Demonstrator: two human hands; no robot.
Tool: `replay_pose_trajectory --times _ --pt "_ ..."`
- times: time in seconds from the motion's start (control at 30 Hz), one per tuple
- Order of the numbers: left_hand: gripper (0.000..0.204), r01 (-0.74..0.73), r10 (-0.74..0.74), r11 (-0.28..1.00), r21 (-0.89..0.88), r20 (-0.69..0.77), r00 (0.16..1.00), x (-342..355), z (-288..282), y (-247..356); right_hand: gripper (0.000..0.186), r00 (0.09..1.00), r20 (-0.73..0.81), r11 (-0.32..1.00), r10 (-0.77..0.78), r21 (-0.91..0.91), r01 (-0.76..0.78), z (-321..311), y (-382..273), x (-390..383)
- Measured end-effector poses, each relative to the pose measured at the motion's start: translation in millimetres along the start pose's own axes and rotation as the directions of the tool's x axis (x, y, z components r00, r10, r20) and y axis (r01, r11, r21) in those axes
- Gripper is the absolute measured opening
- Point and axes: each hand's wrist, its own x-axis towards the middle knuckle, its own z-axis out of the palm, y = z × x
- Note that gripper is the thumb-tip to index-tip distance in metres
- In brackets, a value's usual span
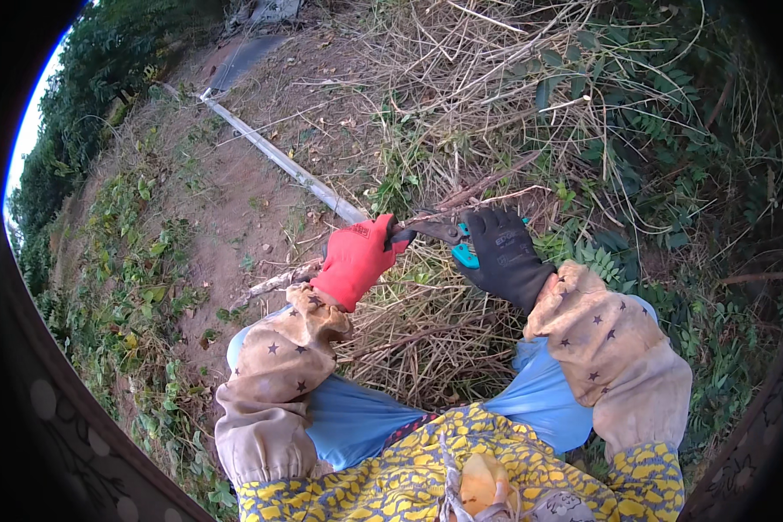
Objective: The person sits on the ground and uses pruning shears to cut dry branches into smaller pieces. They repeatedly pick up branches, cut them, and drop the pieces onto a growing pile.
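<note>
My left hand, in a red glove, grips the dark end of a pair of pruning shears. In a black glove, my right hand closes around the shears' teal handle. Both hands are held together over a heap of dry cut stems in front of my knees. A thin reddish-brown branch runs up and right from the shears' tip. Both forearms wear beige sleeve covers with dark stars.
A long pale pipe lies diagonally across bare brown soil on the left. Dense dry twigs and green leafy shrubs fill the right and top. Low weeds border the soil on the left. A short pale stick lies by my left wrist.
</note>
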Motion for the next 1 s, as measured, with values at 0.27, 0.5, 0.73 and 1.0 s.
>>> replay_pose_trajectory --times 0.27,0.5,0.73,1.0 --pt "0.023 0.092 -0.101 0.994 0.056 0.169 0.980 3 16 8 0.055 0.980 0.187 0.993 0.068 0.085 -0.085 16 -8 5" --pt "0.028 0.220 -0.220 0.975 0.024 0.198 0.955 -4 -2 -8 0.039 0.911 0.373 0.832 0.174 0.439 -0.339 3 -17 3" --pt "0.033 0.599 -0.474 0.781 -0.175 0.458 0.752 -12 -39 -37 0.031 0.710 0.679 -0.040 0.185 0.727 -0.685 -1 10 -8" --pt "0.028 0.626 -0.226 0.436 -0.646 0.595 0.771 -7 -53 -31 0.043 0.615 0.784 -0.253 -0.088 0.579 -0.775 -19 -2 9"
